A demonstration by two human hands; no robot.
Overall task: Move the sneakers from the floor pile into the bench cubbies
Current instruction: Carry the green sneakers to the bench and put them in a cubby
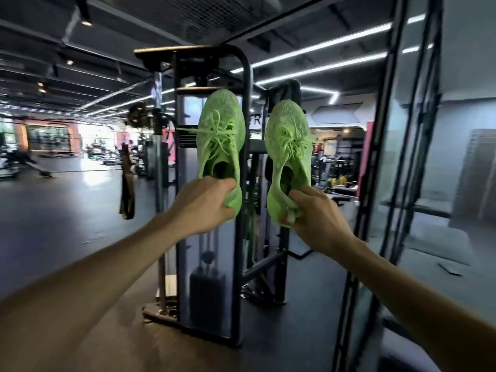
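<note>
Sneakers, green [220,135] and [289,146], dangle from gripping hands [204,204] [316,213], seemingly empty inside.

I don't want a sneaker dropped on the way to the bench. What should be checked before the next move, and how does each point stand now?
1. Left hand grips the left green sneaker at the heel: ok.
2. Right hand grips the right green sneaker at the heel: ok.
3. Sneakers apart, not tangled: ok.
4. Laces tucked: not ok, they hang loose.
5. Bench cubbies in sight: not ok, only the cable machine stands ahead.
6. Floor pile cleared: cannot tell, out of view.
</note>
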